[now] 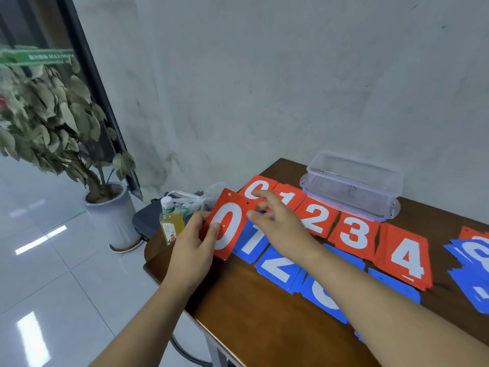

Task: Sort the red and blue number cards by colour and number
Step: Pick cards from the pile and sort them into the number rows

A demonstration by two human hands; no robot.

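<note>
Held card: a thin red number card with a white 0 (225, 229), lifted and tilted over the left end of the dark brown wooden table (238, 313), just near of the red 0 pile (250, 184).
Left hand (195, 250): grips the held card by its left edge, thumb on the face, fingers behind.
Right hand (277, 223): holds nothing visible; index finger stretched onto the red 0 pile, the rest loosely bent.
Far row: red piles run 0 to 4 rightward, ending at the red 4 pile (404, 258).
Near row: blue number cards (277, 266), partly under the right forearm.
Far right: a mixed unsorted heap (476, 260).
Handling: the card looks light, stiff and slick. It is best pinched at an edge and laid flat, because stacked cards probably skid.
</note>
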